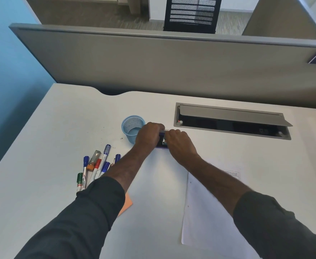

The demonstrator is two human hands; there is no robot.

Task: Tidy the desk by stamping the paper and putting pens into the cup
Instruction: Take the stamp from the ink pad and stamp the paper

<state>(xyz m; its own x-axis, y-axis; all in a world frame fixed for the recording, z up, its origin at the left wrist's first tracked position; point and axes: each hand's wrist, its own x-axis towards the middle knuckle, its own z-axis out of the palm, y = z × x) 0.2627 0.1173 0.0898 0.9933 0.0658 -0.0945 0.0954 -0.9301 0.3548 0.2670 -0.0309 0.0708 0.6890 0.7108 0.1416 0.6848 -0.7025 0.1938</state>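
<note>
A small purple stamp pad box (162, 142) lies on the white desk, just right of the blue mesh cup (130, 126). My left hand (148, 134) grips its left side and my right hand (177, 142) grips its right side, fingers curled over it, so most of the box is hidden. Several pens and markers (97, 165) lie in a loose pile at the left, partly under my left forearm. A white sheet of paper (205, 212) lies at the right, partly under my right forearm.
An open cable tray (231, 121) with a raised grey lid is sunk into the desk at the back right. An orange paper (127, 202) peeks from under my left sleeve. A grey partition (153, 58) closes the back of the desk.
</note>
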